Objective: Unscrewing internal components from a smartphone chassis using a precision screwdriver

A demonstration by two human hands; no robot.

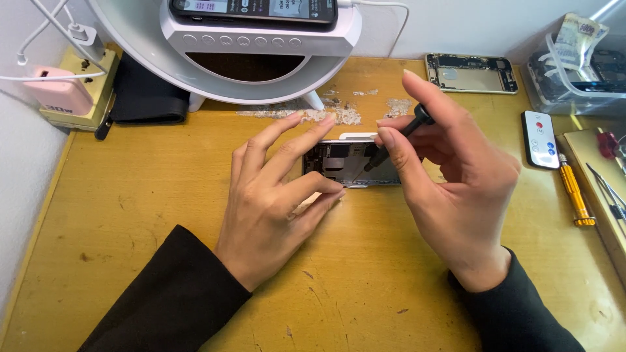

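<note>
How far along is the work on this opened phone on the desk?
Done: the opened phone lies with its inner parts bare, its cover off. In hand: the left hand steadies its left end while the right hand holds a black screwdriver with its tip down inside the body. Left: the inner boards still sit in the frame; how many screws are out cannot be told. A second, stripped phone shell lies at the desk's back edge.

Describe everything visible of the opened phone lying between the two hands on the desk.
The opened phone lies flat on the wooden desk, long side across the view, with no cover on top and dark internal parts and metal shields exposed. Its edges look silvery. The left hand rests fingertips along its left end and near edge. The right hand holds a black screwdriver, tip down on the internals. Both hands hide much of it.
</note>
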